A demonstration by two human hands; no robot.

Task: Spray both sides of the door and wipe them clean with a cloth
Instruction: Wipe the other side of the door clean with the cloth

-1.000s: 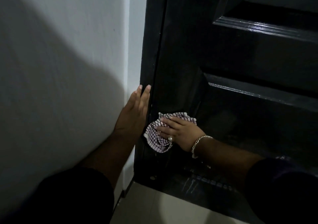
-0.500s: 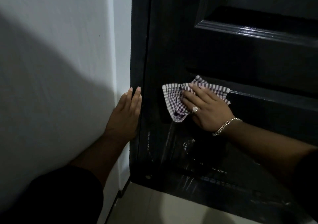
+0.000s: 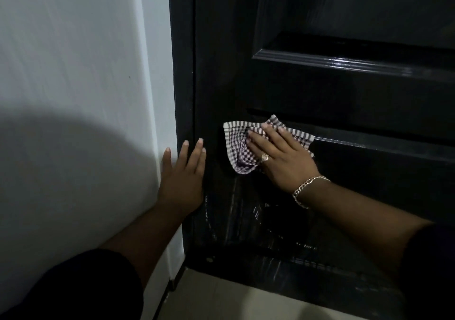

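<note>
right hand (image 3: pixel 283 162) presses the checked cloth (image 3: pixel 240 147) flat-fingered on the low black door (image 3: pixel 344 93). left hand (image 3: pixel 183 179), fingers straight, braces its edge. cloth looks soft and light, probably bunches, so palm it

door (image 3: pixel 320 86) cut off top and right, cloth (image 3: pixel 240 147) partly hidden under right hand (image 3: pixel 283 159)
</note>
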